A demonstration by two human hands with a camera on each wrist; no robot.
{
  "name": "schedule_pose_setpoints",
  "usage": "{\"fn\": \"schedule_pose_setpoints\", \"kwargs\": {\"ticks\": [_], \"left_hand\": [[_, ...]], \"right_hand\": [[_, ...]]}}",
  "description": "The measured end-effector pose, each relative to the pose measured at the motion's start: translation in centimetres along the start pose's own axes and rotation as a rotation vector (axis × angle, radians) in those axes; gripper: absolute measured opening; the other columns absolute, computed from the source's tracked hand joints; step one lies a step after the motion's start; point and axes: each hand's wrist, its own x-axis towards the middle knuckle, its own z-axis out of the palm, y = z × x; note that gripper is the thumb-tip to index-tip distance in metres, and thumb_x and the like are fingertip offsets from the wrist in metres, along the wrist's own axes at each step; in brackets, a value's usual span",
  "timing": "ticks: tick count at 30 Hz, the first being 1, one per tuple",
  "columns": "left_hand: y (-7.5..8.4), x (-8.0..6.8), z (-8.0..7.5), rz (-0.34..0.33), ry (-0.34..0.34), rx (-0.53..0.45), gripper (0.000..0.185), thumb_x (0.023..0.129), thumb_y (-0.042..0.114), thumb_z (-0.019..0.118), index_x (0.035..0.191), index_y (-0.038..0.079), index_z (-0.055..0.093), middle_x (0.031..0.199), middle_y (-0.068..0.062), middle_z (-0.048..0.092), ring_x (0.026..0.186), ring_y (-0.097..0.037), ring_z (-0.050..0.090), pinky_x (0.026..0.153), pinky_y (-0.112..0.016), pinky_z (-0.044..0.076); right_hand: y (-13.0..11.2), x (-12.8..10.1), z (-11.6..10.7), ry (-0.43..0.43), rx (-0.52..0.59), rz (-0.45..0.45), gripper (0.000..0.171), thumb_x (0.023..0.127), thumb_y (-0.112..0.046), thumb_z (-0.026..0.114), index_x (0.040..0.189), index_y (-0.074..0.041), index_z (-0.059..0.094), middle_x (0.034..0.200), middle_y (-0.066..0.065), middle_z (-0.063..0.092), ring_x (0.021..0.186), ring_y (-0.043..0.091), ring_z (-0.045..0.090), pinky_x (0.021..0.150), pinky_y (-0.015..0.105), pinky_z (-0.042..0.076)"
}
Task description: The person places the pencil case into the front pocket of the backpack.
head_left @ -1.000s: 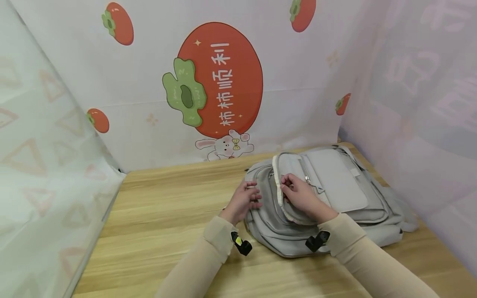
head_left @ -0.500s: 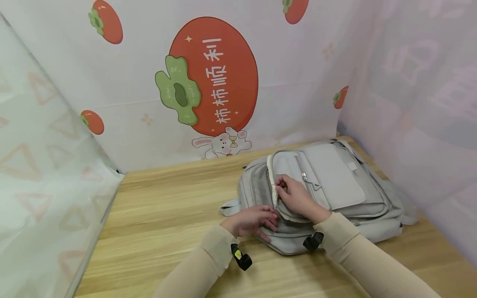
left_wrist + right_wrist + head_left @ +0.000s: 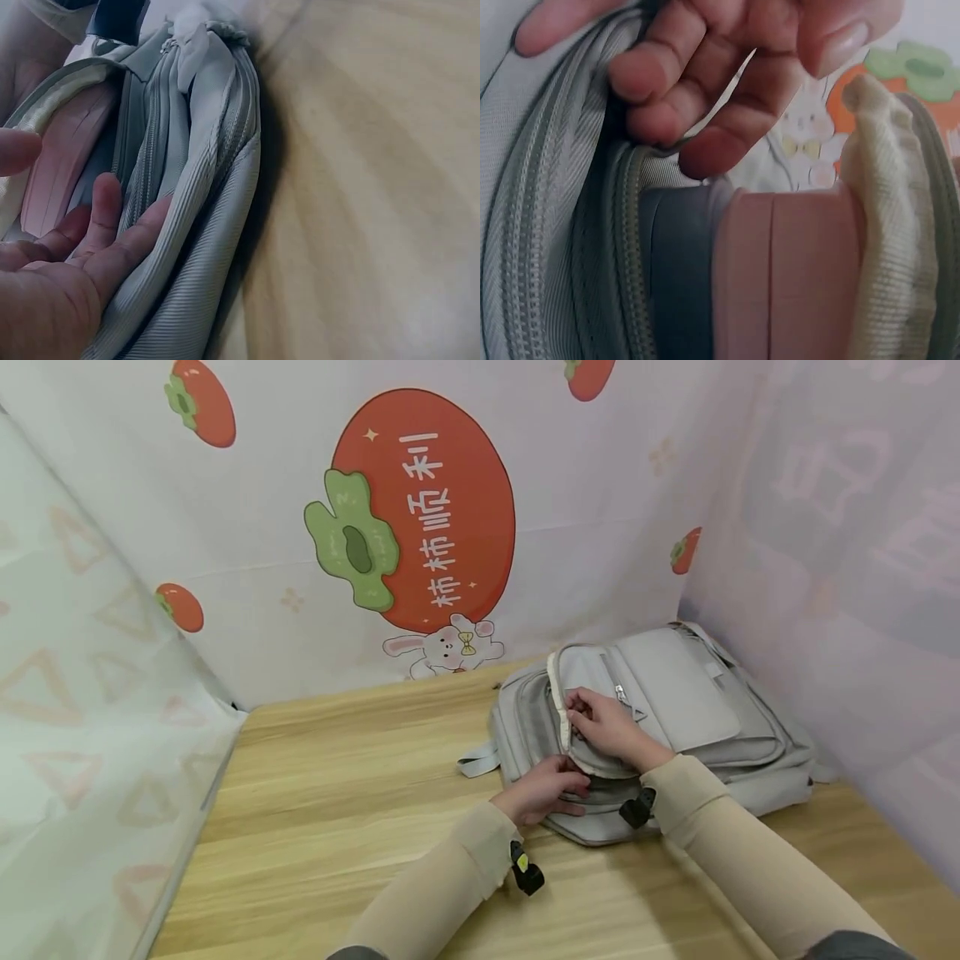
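Note:
A grey backpack (image 3: 678, 689) lies on the table, its front pocket unzipped and gaping toward the left. My right hand (image 3: 607, 722) holds the pocket's cream-lined edge (image 3: 557, 685) with thumb and fingers. My left hand (image 3: 543, 789) is at the near corner of that opening. In the left wrist view the left fingers (image 3: 135, 236) are spread along the zipper side, the thumb apart by the lining. Inside the pocket stand a smooth pink thing (image 3: 802, 277) with a seam and a dark blue one (image 3: 682, 262) beside it; their lower parts are hidden.
The wooden table (image 3: 322, 802) extends left of the bag. A grey strap loop (image 3: 477, 760) sticks out from its left side. Printed cloth (image 3: 600, 485) hangs behind and on both sides, close to the bag's right end. Black cameras sit on both wrists.
My left hand has come from the bag's left side, down and to the right, to the pocket's near corner. The right hand stays at the pocket edge. The head view has shifted slightly.

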Motion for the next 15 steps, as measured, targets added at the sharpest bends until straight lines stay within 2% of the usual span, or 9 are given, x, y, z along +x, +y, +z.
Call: {"fn": "schedule_pose_setpoints", "kwargs": {"ticks": [4, 7, 10, 13, 15], "left_hand": [[0.3, 0.9, -0.4, 0.008, 0.016, -0.027, 0.007, 0.103, 0.005, 0.056, 0.109, 0.003, 0.055, 0.103, -0.008, 0.056, 0.092, -0.018, 0.058, 0.086, -0.043, 0.059], [0.5, 0.4, -1.9, -0.012, -0.015, -0.059, 0.011, 0.105, 0.006, 0.053, 0.115, 0.001, 0.054, 0.102, -0.01, 0.059, 0.091, -0.019, 0.061, 0.086, -0.042, 0.059], [0.8, -0.9, -4.7, -0.009, -0.028, -0.071, 0.017, 0.108, 0.008, 0.048, 0.121, -0.002, 0.054, 0.099, -0.01, 0.061, 0.088, -0.018, 0.064, 0.083, -0.038, 0.059], [1.2, -2.6, -8.0, 0.031, 0.032, -0.061, 0.022, 0.11, 0.01, 0.045, 0.123, -0.005, 0.054, 0.099, -0.008, 0.062, 0.086, -0.016, 0.064, 0.078, -0.033, 0.058], [1.5, -3.8, -10.1, 0.057, 0.099, -0.043, 0.024, 0.11, 0.012, 0.045, 0.124, -0.006, 0.053, 0.1, -0.007, 0.062, 0.088, -0.017, 0.065, 0.079, -0.034, 0.058]], "right_hand": [[0.4, 1.2, -0.3, -0.027, 0.007, 0.0, 0.007, 0.105, -0.008, 0.056, 0.107, -0.002, 0.06, 0.078, 0.003, 0.06, 0.066, 0.016, 0.056, 0.069, 0.036, 0.045], [0.5, 1.6, 0.2, -0.036, -0.008, 0.029, 0.009, 0.104, -0.008, 0.057, 0.108, -0.001, 0.062, 0.084, 0.005, 0.065, 0.073, 0.02, 0.06, 0.073, 0.038, 0.047], [0.4, 1.9, 0.8, -0.074, -0.109, -0.003, 0.02, 0.102, -0.008, 0.059, 0.116, 0.005, 0.067, 0.095, 0.01, 0.069, 0.086, 0.025, 0.065, 0.08, 0.043, 0.052], [0.0, 2.2, 1.1, -0.153, -0.258, -0.076, 0.033, 0.101, -0.006, 0.058, 0.128, 0.011, 0.065, 0.102, 0.015, 0.067, 0.09, 0.028, 0.062, 0.081, 0.045, 0.052], [-0.3, 2.6, 1.1, -0.198, -0.328, -0.105, 0.031, 0.1, -0.005, 0.057, 0.125, 0.013, 0.065, 0.097, 0.015, 0.062, 0.084, 0.027, 0.057, 0.075, 0.043, 0.049]]}}
